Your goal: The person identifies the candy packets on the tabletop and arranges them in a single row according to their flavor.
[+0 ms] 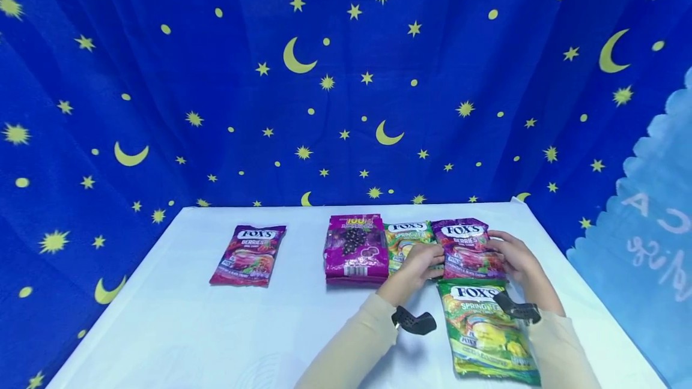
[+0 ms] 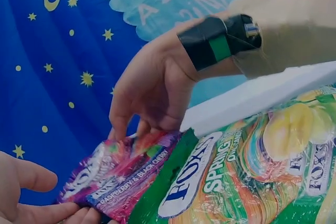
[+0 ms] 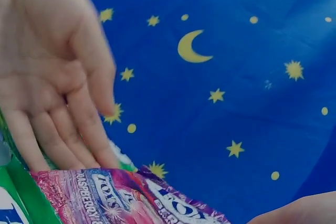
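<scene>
A purple Fox's Berries candy bag [image 1: 466,251] lies at the back right of the table, between my two hands. My left hand [image 1: 418,266] touches its left edge, and in the right wrist view the left fingers [image 3: 68,135] reach down nearly straight along that side. At the opposite edge is my right hand [image 1: 516,260], its extended fingers resting on the bag's side. Just in front lies a green Fox's Spring Tea bag [image 1: 486,335], partly under the right forearm. Another Spring Tea bag [image 1: 402,242] sits to the left, partly covered by my left hand.
A purple packet with dark grapes on it [image 1: 355,248] stands left of the green bag. Farther left a second Berries bag [image 1: 251,257] lies alone on the white table [image 1: 178,329]. A blue star-patterned curtain [image 1: 346,95] rises behind the table, and a light-blue cloth [image 1: 643,215] hangs at right.
</scene>
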Tool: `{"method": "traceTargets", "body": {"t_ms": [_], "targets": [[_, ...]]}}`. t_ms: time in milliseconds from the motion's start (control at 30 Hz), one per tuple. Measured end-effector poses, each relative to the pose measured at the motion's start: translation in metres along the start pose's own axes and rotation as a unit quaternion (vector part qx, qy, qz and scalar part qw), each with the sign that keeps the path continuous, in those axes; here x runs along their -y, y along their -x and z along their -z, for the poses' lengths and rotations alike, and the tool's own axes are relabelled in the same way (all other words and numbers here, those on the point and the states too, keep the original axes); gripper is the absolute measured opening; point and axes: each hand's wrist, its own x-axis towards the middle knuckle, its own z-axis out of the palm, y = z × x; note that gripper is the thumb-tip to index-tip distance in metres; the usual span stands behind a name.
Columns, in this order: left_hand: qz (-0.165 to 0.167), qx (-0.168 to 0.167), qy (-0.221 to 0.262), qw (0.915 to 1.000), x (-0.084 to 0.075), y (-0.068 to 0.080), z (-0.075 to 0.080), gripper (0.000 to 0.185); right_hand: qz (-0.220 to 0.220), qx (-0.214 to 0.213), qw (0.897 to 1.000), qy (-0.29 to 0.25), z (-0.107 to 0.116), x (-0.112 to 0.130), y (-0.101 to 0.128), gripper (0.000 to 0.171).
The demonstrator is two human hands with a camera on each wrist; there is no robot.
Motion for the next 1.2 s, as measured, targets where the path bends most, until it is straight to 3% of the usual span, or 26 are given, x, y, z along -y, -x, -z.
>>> {"method": "traceTargets", "body": {"t_ms": [200,367,533,633,900,1033,1200], "targets": [[-0.01,-0.016,-0.024,0.9995,-0.001,0.003,0.0,0.028,0.016,-0.013,0.999,-0.032,-0.005,0.004,0.003,0.062],[-0.028,-0.029,-0.09,0.9951,-0.006,0.006,0.0,0.025,0.03,-0.026,0.997,-0.066,-0.012,0.007,0.003,0.061],[-0.076,-0.059,-0.21,0.973,-0.012,0.01,0.001,0.028,0.031,-0.004,0.995,-0.097,-0.021,0.011,0.004,0.061],[-0.113,-0.067,-0.252,0.9588,-0.015,0.012,0.005,0.031,0.028,0.003,0.993,-0.117,-0.028,0.014,0.005,0.062],[-0.195,-0.081,-0.293,0.9323,-0.019,0.013,0.026,0.023,0.004,0.014,0.985,-0.17,-0.041,0.022,0.01,0.064],[-0.218,-0.08,-0.299,0.9254,-0.023,0.014,0.035,0.023,0.011,0.027,0.985,-0.17,-0.047,0.027,0.013,0.065],[-0.234,-0.096,-0.326,0.9111,-0.026,0.015,0.045,0.033,0.014,0.037,0.986,-0.161,-0.056,0.03,0.018,0.066]]}}
